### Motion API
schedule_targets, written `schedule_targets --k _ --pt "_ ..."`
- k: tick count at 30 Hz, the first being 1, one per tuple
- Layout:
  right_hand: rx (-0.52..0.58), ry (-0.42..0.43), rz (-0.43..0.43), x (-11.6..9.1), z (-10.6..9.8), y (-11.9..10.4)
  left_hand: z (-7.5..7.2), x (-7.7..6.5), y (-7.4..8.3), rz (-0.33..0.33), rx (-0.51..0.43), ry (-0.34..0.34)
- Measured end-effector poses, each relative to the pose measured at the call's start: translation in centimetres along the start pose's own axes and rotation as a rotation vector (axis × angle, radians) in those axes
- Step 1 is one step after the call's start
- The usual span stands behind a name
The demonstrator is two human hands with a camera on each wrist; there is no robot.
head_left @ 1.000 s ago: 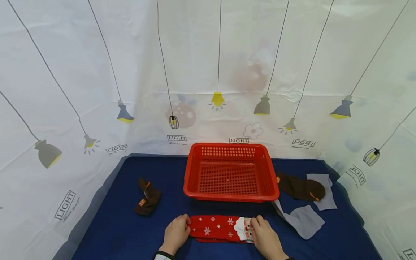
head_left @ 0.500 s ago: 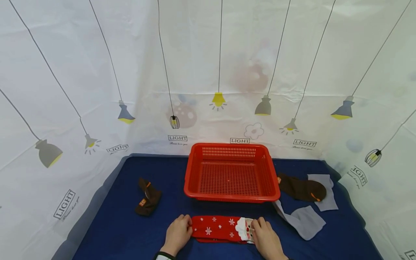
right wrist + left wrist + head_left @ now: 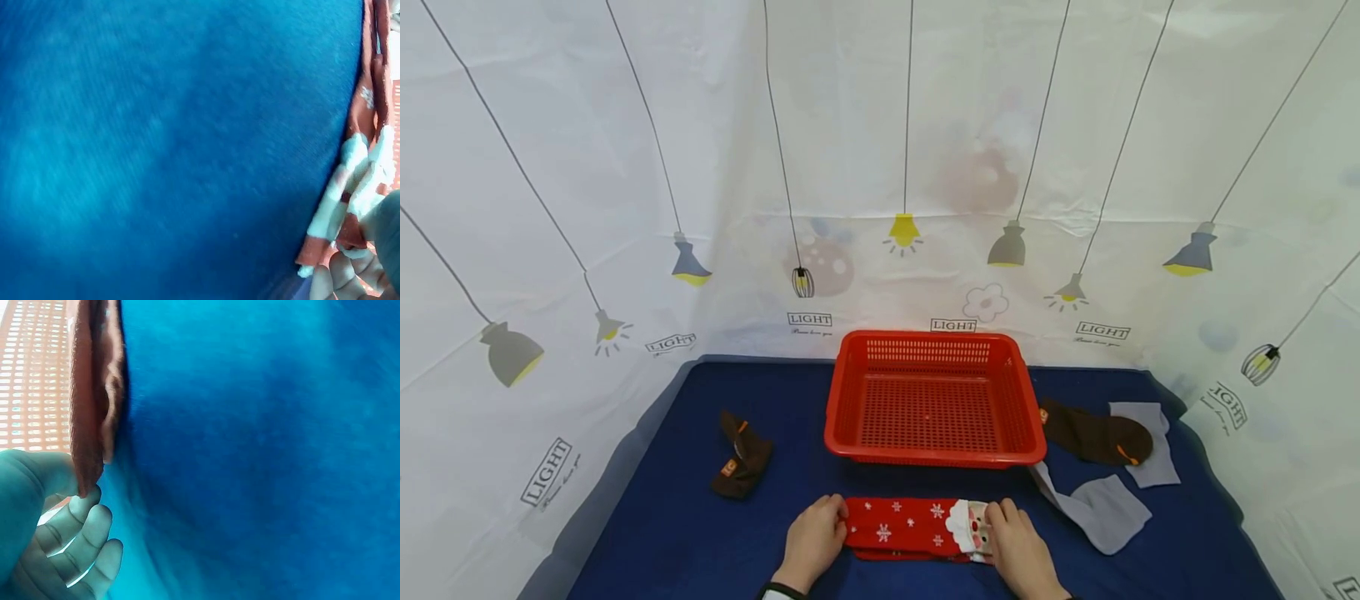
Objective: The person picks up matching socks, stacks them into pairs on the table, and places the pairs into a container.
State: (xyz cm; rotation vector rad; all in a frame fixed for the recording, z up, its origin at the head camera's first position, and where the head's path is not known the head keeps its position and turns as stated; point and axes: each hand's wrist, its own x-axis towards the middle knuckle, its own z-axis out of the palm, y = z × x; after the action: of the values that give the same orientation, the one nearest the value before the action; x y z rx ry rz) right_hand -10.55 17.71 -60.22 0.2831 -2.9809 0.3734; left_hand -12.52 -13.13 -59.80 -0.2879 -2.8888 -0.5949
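Observation:
A pair of red Christmas socks [image 3: 902, 525] with white snowflakes and a Santa face lies stretched sideways, one sock over the other, near the front of the blue cloth. My left hand [image 3: 815, 537] pinches their plain red left end; in the left wrist view the red fabric [image 3: 87, 394] runs down between thumb and index finger. At the Santa-face end, my right hand [image 3: 1021, 550] pinches the fabric between thumb and fingers. The right wrist view shows two layers of sock [image 3: 369, 119], with one end hanging beside the fingers.
A red plastic basket [image 3: 936, 458] stands behind the socks. One crumpled brown sock [image 3: 745, 467] lies to the left. Right of the basket, another brown sock [image 3: 1097, 437] partly covers a grey sock [image 3: 1153, 446]; a second grey sock [image 3: 1108, 508] lies nearer, its end by the basket.
Both hands and the red socks have shifted slightly to the right in the head view. The basket and the other socks have stayed in place.

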Motion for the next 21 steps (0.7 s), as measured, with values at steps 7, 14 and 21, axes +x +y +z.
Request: schedule_targets --k 7,14,21 --pt "-0.006 0.07 0.006 0.0 -0.9 0.4 -0.7 0.5 0.9 0.008 -0.015 -0.014" --pt "0.009 -0.002 0.017 -0.6 -1.3 0.9 -0.5 0.5 1.4 -0.004 -0.027 -0.094" --pt "0.012 -0.062 0.026 -1.1 -0.9 1.3 0.1 0.3 1.4 -0.012 -0.051 -0.162"
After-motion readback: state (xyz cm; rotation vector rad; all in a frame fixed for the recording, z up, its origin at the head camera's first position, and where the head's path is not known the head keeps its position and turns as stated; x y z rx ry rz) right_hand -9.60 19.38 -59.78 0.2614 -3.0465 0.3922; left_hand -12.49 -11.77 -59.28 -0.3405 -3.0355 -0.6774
